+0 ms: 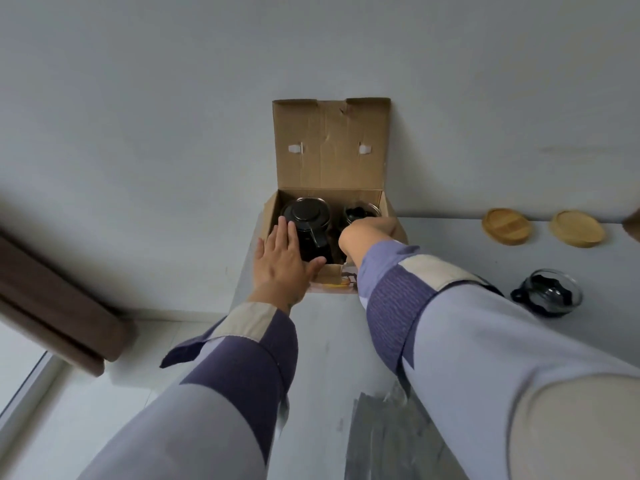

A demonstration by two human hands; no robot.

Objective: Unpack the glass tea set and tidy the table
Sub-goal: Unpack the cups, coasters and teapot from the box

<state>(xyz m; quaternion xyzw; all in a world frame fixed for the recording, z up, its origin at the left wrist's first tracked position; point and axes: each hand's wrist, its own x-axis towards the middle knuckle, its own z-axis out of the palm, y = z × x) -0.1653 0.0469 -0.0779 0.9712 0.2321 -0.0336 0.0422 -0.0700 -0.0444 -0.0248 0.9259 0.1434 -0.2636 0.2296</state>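
An open cardboard box [329, 147] stands at the table's far left corner, its lid upright against the wall. Inside sit a dark glass teapot [306, 211] with a black lid and a glass cup [360, 211] to its right. My left hand [282, 256] lies flat with straight fingers on the box's left front edge, fingertips against the teapot. My right hand [367, 230] reaches down into the box below the cup; its fingers are hidden inside. A glass cup [547, 296] with a black handle stands on the table at right.
Two round wooden coasters [507, 226] [576, 228] lie at the back right of the white table [450, 237]. A grey patch [381, 427] marks the table near me. A brown curtain [59, 306] hangs at left above the pale floor.
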